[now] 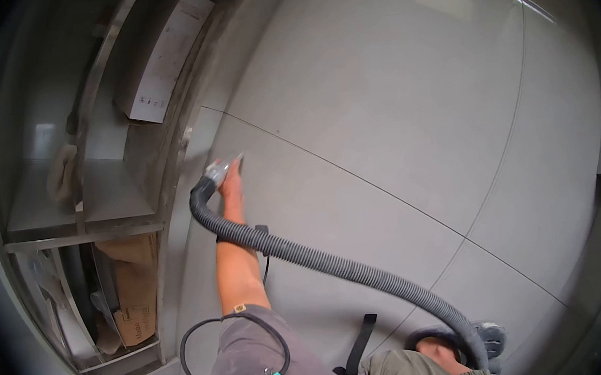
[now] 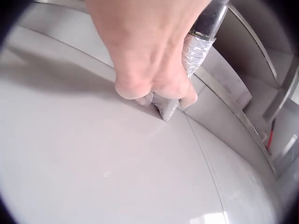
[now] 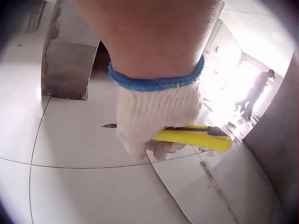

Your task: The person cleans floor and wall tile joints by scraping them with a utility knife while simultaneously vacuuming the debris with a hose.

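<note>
My bare left hand (image 1: 231, 180) grips a vacuum nozzle (image 1: 217, 171) wrapped in clear plastic film, low over the pale tiled floor. Up close in the left wrist view, the fingers of this left hand (image 2: 149, 60) curl round the nozzle, whose slanted tip (image 2: 168, 110) points down at the floor. A grey ribbed hose (image 1: 338, 265) runs from the nozzle across my forearm towards my foot. My right hand (image 3: 156, 109), in a white knitted glove with a blue cuff, holds a yellow utility knife (image 3: 196, 139). Its dark blade (image 3: 109, 126) sticks out past the glove on the left.
Left of my arm stands an open frame with compartments, holding a white carton (image 1: 169, 62) and a brown cardboard box (image 1: 135, 285). A dark cable loop (image 1: 184, 353) hangs by my sleeve. My shoe (image 1: 491, 339) is at lower right. Another person (image 3: 256, 93) stands far off.
</note>
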### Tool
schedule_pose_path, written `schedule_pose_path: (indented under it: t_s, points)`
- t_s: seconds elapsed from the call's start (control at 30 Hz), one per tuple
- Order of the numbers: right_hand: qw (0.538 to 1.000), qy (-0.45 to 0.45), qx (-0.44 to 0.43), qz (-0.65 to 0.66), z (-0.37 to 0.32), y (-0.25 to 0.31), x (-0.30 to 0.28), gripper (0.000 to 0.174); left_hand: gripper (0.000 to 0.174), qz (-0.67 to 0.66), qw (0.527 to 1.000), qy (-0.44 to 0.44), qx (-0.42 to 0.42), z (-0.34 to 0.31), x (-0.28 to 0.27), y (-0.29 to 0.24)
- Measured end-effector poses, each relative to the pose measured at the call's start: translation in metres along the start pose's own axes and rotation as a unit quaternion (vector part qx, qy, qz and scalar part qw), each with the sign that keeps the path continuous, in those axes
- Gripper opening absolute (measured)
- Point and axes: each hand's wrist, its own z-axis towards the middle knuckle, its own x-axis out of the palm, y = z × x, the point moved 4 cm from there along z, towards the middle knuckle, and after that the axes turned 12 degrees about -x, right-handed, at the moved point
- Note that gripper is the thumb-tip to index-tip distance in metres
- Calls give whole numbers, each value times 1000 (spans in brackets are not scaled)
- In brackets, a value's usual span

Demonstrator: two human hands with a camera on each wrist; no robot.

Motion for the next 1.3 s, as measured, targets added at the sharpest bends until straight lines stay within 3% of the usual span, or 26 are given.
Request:
schedule_pose_path:
  t_s: [0.1, 0.17, 0.23, 0.3, 0.37, 0.43, 0.5, 0.53, 0.57, 0.6, 0.63, 0.7, 0.77, 0.8, 0.87, 0.9, 0.97, 1.03, 1.1, 1.17, 1.23, 1.3]
  points:
    - [999, -26, 29, -23, -7, 5, 7, 56, 75, 46, 996, 55, 52, -54, 57, -47]
    - [997, -47, 41, 42, -13, -11, 22, 52, 65, 39, 996, 80, -21, -103, 72, -55]
    - [990, -89, 59, 92, -26, -2, 39, 47, 63, 55, 988, 140, -28, -149, 81, -68]
    - [979, -124, 75, 144, -27, -8, 84, 43, 61, 148, 968, 196, 45, -180, 97, -71]
    - [968, -191, -71, 144, -20, 4, 124, 20, 61, 157, 955, 237, 81, -210, 111, -69]
    - [960, -193, -72, 189, 2, 15, 176, 15, 62, 166, 940, 277, 115, -255, 129, -84]
    - [943, -191, -82, 259, 23, 28, 224, 7, 65, 215, 891, 384, 114, -316, 150, -102]
    - [933, -194, -81, 293, 21, 36, 238, 10, 65, 227, 859, 433, 152, -345, 166, -105]
    - [930, -224, -79, 281, 14, 41, 246, 10, 65, 241, 822, 481, 188, -373, 179, -107]
    - [926, -255, -80, 267, 7, 67, 231, 13, 65, 278, 807, 498, 154, -412, 196, -119]
    - [924, -260, -79, 270, 6, 77, 237, 13, 65, 276, 800, 508, 162, -443, 216, -120]
    - [919, -273, -68, 277, 7, 92, 243, 13, 64, 226, 737, 612, 175, -511, 256, -117]
    - [920, -238, -12, 312, 13, 104, 246, 21, 66, 111, 695, 635, 318, -560, 305, -96]
    - [918, -241, 0, 316, 15, 112, 249, 21, 66, 110, 685, 644, 321, -585, 323, -91]
    - [847, -318, 14, 426, 15, 126, 254, 14, 71, 99, 661, 634, 388, -631, 352, -95]
    - [844, -323, 26, 427, 14, 129, 254, 14, 71, 96, 652, 643, 390, -647, 362, -98]
    - [809, -353, 67, 464, 13, 131, 258, 12, 73, 120, 698, 667, 230, -671, 374, -112]
    - [807, -366, 66, 459, 16, 122, 279, 13, 73, 119, 712, 683, 115, -681, 385, -137]
    - [801, -360, 92, 469, 13, 129, 277, 14, 70, 92, 732, 656, 159, -686, 412, -158]
    - [807, -367, 97, 453, 13, 132, 275, 17, 68, 35, 747, 612, 257, -669, 487, -134]
    - [807, -360, 105, 456, 14, 136, 266, 19, 66, 101, 768, 582, 247, -690, 518, -168]
    - [819, -342, 119, 445, 14, 132, 270, 21, 65, 58, 757, 601, 248, -708, 569, -167]
